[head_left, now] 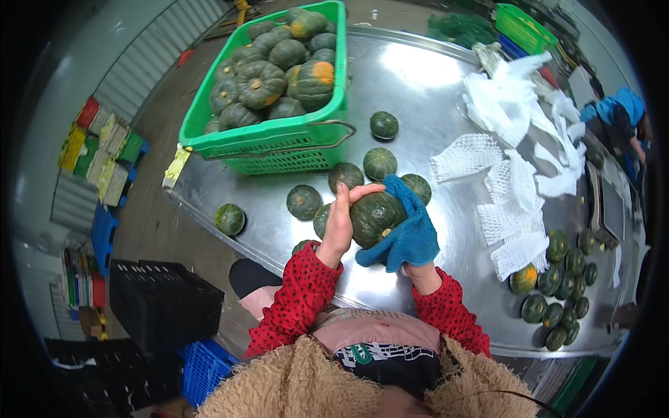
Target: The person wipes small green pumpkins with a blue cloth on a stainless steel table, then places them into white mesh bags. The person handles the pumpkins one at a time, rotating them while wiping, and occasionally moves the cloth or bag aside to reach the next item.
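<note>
Between my hands, above the metal table (376, 284), is a round dark green squash (373, 217). My left hand (341, 221) holds its left side, fingers stretched along the rind toward the top. A teal cloth (418, 226) covers most of my right hand (412, 256) and presses against the squash's right side and underside. The cloth hides the right fingers. Just beyond my hands, several loose squashes lie on the metal, among them one dark squash (304, 202), another (380, 163) and one partly behind the cloth (417, 188).
A green crate (279, 143) heaped with squashes stands at the back left. White foam net sleeves (512, 188) lie at the right. More small squashes (550, 281) cluster at the right front. One squash (230, 219) sits by the left edge. Another person (617, 115) is at the far right.
</note>
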Action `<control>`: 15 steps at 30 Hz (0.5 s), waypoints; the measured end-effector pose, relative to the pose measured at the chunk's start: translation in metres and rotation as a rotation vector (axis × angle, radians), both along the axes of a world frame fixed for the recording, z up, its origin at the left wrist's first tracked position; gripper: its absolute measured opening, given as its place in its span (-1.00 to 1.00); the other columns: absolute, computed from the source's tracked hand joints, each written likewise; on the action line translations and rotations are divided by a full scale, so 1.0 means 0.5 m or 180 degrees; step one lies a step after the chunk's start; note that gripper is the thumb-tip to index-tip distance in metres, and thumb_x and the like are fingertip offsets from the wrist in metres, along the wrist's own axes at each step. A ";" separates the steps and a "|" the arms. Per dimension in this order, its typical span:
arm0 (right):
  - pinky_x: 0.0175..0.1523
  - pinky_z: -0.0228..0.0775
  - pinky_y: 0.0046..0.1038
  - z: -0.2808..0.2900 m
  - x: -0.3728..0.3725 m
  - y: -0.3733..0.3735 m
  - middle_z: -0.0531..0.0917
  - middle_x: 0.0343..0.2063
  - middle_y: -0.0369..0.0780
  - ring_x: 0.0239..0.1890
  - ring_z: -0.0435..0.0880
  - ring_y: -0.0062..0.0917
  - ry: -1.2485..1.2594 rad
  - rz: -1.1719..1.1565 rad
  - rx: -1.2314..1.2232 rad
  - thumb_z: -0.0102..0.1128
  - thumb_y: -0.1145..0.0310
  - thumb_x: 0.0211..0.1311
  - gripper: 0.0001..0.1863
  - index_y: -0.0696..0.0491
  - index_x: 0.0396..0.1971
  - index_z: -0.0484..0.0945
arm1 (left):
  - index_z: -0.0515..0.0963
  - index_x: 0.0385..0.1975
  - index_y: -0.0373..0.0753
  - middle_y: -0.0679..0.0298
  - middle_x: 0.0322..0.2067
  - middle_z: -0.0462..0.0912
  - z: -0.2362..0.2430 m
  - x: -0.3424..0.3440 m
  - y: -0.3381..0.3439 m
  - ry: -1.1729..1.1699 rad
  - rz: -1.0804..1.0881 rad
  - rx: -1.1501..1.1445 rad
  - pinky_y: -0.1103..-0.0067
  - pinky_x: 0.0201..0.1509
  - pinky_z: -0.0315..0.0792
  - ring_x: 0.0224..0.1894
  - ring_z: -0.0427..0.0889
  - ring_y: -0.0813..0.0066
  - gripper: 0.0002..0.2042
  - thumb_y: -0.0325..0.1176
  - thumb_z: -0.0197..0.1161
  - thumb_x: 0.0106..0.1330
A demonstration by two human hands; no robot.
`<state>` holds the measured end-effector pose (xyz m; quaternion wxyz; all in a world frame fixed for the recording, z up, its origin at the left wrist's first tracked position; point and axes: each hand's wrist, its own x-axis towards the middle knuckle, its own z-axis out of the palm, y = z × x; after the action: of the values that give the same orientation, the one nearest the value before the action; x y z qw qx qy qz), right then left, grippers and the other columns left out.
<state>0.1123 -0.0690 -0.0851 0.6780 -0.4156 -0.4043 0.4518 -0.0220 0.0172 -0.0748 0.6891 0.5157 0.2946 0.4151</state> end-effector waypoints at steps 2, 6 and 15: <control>0.25 0.21 -0.46 0.015 -0.009 0.006 0.37 0.17 -0.09 0.18 0.39 -0.36 -0.1009 -0.0164 0.0045 0.42 0.40 -0.11 -0.15 0.22 0.24 0.20 | 0.47 -0.02 -0.40 0.08 -0.13 0.60 -0.005 -0.021 0.016 -0.0051 -0.0212 0.0078 0.49 0.10 0.45 -0.08 0.59 0.34 -0.19 0.25 -0.56 0.40; 0.17 0.29 -0.43 0.016 -0.048 0.018 0.42 0.08 -0.10 0.09 0.46 -0.31 -0.1000 -0.0135 0.0057 0.45 0.41 -0.16 -0.14 0.17 0.23 0.24 | 0.50 -0.06 -0.41 0.07 -0.13 0.60 0.005 -0.064 0.032 0.0019 -0.0332 0.0330 0.48 0.10 0.45 -0.07 0.59 0.34 -0.12 0.32 -0.59 0.34; 0.14 0.30 -0.37 -0.004 -0.097 0.024 0.41 0.03 -0.04 0.07 0.45 -0.20 -0.0997 0.0174 -0.0114 0.46 0.40 -0.17 -0.16 0.17 0.19 0.26 | 0.57 -0.17 -0.42 0.13 -0.26 0.65 0.010 -0.127 0.048 0.0281 -0.0061 0.0751 0.56 0.03 0.43 -0.16 0.61 0.39 -0.11 0.31 -0.59 0.36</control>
<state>0.0639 -0.0571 -0.0871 0.5867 -0.4818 -0.5081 0.4069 -0.0856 0.0410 -0.0698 0.6140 0.6138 0.2689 0.4172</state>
